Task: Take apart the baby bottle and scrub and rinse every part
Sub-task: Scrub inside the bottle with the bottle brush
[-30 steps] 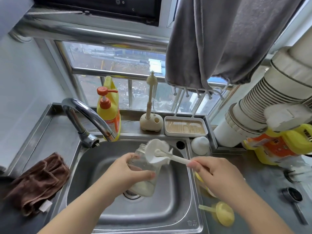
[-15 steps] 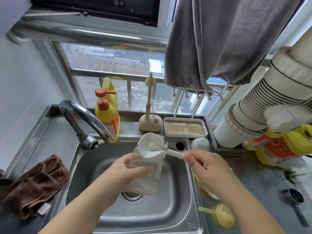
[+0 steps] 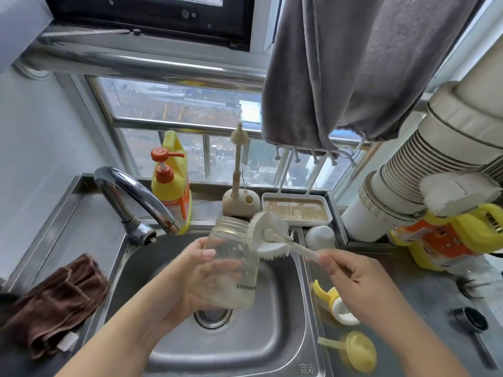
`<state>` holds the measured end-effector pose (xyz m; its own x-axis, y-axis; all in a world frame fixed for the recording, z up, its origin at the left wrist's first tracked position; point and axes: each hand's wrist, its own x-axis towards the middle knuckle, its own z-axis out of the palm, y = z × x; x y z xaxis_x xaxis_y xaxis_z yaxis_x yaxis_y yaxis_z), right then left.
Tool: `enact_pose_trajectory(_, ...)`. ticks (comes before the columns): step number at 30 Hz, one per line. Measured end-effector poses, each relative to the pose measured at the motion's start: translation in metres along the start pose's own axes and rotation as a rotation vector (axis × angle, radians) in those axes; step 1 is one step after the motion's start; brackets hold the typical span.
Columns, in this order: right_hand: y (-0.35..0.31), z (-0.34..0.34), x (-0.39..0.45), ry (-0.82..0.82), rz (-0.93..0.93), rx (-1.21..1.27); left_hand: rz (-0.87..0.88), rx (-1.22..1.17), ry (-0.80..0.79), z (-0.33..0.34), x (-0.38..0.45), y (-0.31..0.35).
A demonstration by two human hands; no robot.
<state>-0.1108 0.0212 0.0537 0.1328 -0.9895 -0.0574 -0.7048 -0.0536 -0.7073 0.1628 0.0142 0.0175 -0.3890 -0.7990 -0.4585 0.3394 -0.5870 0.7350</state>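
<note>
Bottle body (image 3: 231, 263): clear, lid off, held above the sink basin (image 3: 272, 336), over the drain (image 3: 212, 317). Long axis near upright, tilted slightly; open threaded mouth points up and away from the person, toward the window ledge. Milky film and droplets on the inner wall, whitish residue at the base. Small dark print low on the side; letters too small to read with confidence.

Left hand (image 3: 196, 278): grip closed round the bottle's mid-body, thumb across the near side, fingers seen through the plastic.

Right hand (image 3: 351, 278): grip closed on the handle of the bottle brush (image 3: 268, 235), pinched near the handle's end. Brush head is white and round with short bristles; it sits against the outside of the bottle's upper right shoulder, just beside the mouth. Handle runs down and right to the hand.

On the bench right of the sink: yellow-and-white collar part (image 3: 337, 306), and nearer the person a yellow round part with a straw-like stem (image 3: 356, 349), blurred.

Sink rim, near right corner: stamped characters, not legible.

Further out: chrome tap (image 3: 133, 194) arching over the left of the basin; yellow pump detergent bottle (image 3: 171, 186) with orange label, text unreadable; slim brush standing in a beige holder (image 3: 239, 202); white tray (image 3: 296, 210) with wood-grain base; white dome-shaped item (image 3: 319, 236) at the sink's back right corner. Brown cloth (image 3: 57, 300) lies on the left bench. Grey towel (image 3: 367, 63) hangs above.
</note>
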Motion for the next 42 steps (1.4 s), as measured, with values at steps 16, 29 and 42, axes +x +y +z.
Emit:
enact_pose_trajectory(16, -0.024, -0.013, 0.015, -0.002, -0.106, -0.22, 0.11, 0.242, 0.003, 0.006, -0.009, 0.01)
enact_pose_trajectory(29, -0.03, 0.0, 0.021, -0.057, -0.126, -0.077, 0.077, 0.181, -0.055, 0.009, 0.003, 0.007)
enact_pose_trajectory(42, -0.021, -0.011, 0.002, -0.009, -0.017, -0.013, -0.001, 0.019, -0.088, 0.004, -0.006, 0.007)
